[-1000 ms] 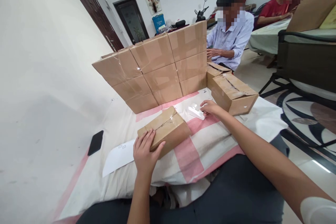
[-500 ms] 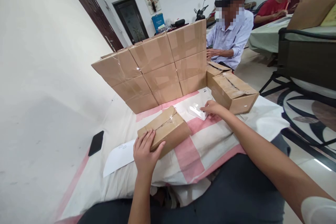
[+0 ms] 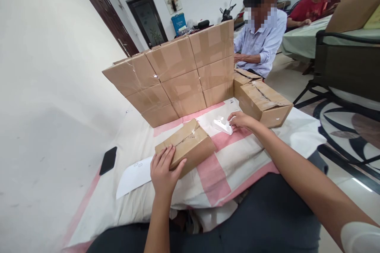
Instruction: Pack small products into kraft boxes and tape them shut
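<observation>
A small taped cardboard box (image 3: 190, 143) lies on a white and pink cloth (image 3: 234, 162) in front of me. My left hand (image 3: 164, 170) rests on the box's near left corner, fingers spread over its top and thumb against its side. My right hand (image 3: 241, 121) reaches forward to a small white plastic object (image 3: 222, 125) lying on the cloth, with the fingers curled on its right end. A white paper sheet (image 3: 133, 176) lies left of the box.
A wall of stacked taped cartons (image 3: 175, 75) stands behind the box. Two more cartons (image 3: 263, 103) sit at the right. A black phone (image 3: 108, 160) lies at the left. One person in a light shirt (image 3: 261, 43) sits beyond; another in red (image 3: 308, 8) is further back. A dark chair (image 3: 344, 67) stands right.
My right hand has shifted very slightly on the white object. The left hand and the box have stayed put.
</observation>
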`<state>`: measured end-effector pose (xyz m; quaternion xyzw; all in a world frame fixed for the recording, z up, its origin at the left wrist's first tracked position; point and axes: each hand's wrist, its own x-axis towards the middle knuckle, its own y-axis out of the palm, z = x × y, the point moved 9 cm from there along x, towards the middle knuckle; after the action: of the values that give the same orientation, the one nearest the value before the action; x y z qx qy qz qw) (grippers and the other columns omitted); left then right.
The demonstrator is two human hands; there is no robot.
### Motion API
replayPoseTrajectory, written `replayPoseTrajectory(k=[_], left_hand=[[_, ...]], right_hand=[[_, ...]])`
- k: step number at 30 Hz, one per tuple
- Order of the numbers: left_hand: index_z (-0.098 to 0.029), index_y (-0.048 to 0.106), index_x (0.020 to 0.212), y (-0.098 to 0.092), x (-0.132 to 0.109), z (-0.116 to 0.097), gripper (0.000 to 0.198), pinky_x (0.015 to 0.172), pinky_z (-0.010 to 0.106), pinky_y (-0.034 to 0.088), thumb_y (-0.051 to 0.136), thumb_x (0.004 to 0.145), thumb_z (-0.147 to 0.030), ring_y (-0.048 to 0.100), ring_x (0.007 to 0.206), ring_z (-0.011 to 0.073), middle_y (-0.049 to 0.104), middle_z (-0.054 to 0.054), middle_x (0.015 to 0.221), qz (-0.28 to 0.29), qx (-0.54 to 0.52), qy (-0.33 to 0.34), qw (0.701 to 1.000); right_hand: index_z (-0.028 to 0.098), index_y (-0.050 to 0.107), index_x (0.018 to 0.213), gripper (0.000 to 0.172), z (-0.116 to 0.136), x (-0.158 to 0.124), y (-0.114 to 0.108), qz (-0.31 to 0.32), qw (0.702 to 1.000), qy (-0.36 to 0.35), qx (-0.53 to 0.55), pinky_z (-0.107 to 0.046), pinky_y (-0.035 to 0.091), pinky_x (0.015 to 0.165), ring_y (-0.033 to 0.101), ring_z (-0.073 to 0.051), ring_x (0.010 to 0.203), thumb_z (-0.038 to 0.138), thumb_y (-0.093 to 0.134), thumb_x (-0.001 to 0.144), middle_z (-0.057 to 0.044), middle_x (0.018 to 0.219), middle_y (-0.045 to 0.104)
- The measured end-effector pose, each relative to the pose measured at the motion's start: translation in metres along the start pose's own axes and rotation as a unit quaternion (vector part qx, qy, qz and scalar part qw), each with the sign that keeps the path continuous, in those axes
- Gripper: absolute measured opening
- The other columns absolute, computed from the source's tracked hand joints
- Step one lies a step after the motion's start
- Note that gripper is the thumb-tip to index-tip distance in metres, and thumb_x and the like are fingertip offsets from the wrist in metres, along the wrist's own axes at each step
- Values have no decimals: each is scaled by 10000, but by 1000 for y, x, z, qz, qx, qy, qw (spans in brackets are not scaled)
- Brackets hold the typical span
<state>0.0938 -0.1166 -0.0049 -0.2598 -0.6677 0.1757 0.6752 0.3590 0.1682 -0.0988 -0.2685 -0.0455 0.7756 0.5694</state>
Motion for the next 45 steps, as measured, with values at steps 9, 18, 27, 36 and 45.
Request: replayPoseTrajectory(k=[9, 18, 27, 36, 45], left_hand=[[-234, 621, 1273, 0, 1, 0, 478, 977, 491, 512, 766, 838, -368, 679, 1111, 304, 728, 102, 1230, 4, 0, -3, 1000], [-244, 626, 1270, 1, -1, 3, 471, 983, 501, 509, 768, 837, -364, 674, 1124, 310, 720, 95, 1248, 8, -9, -13, 1000], [-221, 630, 1247, 1, -1, 2, 470, 985, 497, 509, 780, 825, -363, 672, 1123, 310, 723, 107, 1239, 7, -3, -9, 1000], [-218, 631, 1248, 1, 0, 2, 472, 985, 485, 507, 780, 826, -371, 677, 1117, 306, 726, 106, 1234, 7, -2, -9, 1000], [-214, 627, 1259, 0, -1, 2, 480, 993, 485, 509, 780, 828, -362, 672, 1130, 300, 724, 102, 1241, 13, 2, -9, 1000]], right_hand=[[140, 604, 709, 267, -9, 4, -15, 9, 991, 27, -131, -255, 441, 361, 580, -189, 379, 276, 830, 749, -39, 421, 569], [155, 593, 587, 320, -14, 6, -12, 31, 990, 34, -134, -226, 362, 335, 504, -147, 339, 264, 861, 725, -9, 379, 486], [169, 558, 529, 360, -17, 10, -10, 47, 995, 28, -84, -209, 398, 313, 385, -85, 312, 219, 874, 692, 53, 347, 412], [166, 557, 531, 355, -20, 11, -11, 63, 995, 26, -68, -240, 489, 369, 352, -70, 337, 214, 879, 673, 60, 362, 398], [179, 518, 534, 410, -25, 4, -7, 97, 995, 15, -19, -240, 502, 453, 388, -75, 379, 336, 867, 684, 67, 385, 377]])
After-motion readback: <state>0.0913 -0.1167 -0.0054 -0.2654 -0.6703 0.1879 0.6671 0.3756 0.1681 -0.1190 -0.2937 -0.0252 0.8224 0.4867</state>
